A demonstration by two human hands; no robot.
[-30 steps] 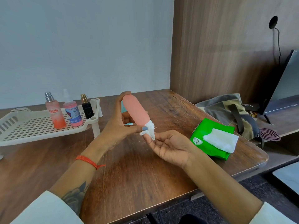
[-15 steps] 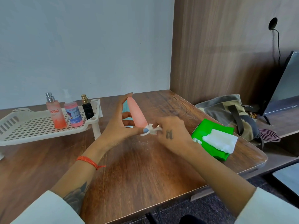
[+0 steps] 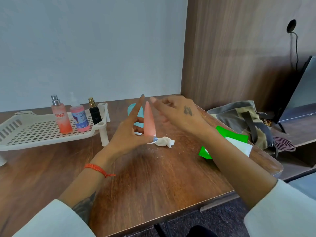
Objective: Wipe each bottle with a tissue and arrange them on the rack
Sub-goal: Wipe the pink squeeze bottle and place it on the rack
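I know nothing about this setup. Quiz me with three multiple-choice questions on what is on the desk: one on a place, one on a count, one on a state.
1. Where is the crumpled white tissue?
A. On the wooden table beside the cap of the pink tube
B. In the white rack
C. On the grey bag

2. How many bottles stand on the white perforated plastic rack?
A. One
B. Three
C. Five

3. How is the pink tapered tube held?
A. Lying flat, untouched
B. Upright, cap down, steadied by the left hand
C. Gripped by the right hand

Answers: 1 A, the tissue lies on the wooden table right of the tube's cap. 2 B, a coral spray bottle, a pink labelled bottle and a small black bottle stand there. 3 B, the left thumb presses at its base while the right hand hovers, holding nothing.
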